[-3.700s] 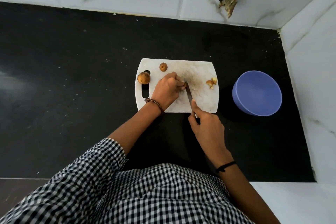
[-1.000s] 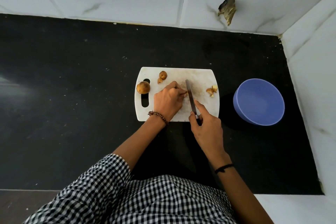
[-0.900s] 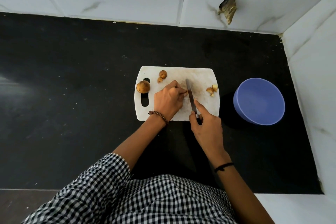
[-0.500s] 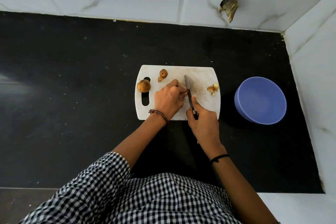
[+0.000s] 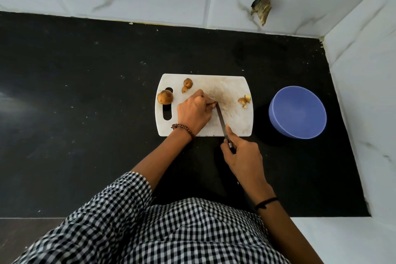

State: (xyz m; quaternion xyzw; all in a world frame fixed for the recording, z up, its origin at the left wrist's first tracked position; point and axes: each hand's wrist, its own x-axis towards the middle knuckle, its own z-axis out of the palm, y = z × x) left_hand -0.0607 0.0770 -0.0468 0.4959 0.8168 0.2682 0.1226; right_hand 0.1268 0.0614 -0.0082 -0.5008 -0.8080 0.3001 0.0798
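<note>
Down close, a checked shirt (image 5: 171, 231) is filling the bottom of the view, and two bare arms are reaching out from it over a black counter (image 5: 85, 113). Next, the right hand (image 5: 242, 154) is sitting just off the near edge of a white cutting board (image 5: 237, 128). Its fingers are curling tight around the handle of a knife (image 5: 220, 120), and one finger is lying straight along the back of the blade. The knife is long and thin. Its handle is near the person and its blade is pointing away and a little to the left, over the board. Its tip is ending right at the fingertips of the left hand (image 5: 192, 113). That hand is resting on the middle of the board, with its fingers bunching together and pinching a small brown piece (image 5: 213, 105), which is mostly hiding under them. Farther left, a round brown potato (image 5: 165, 97) is sitting by the board's handle hole. A smaller potato (image 5: 188, 83) is lying near the far edge, and some cut bits (image 5: 244, 100) are lying by the right edge. A blue bowl (image 5: 297, 111) is standing on the counter just right of the board.
</note>
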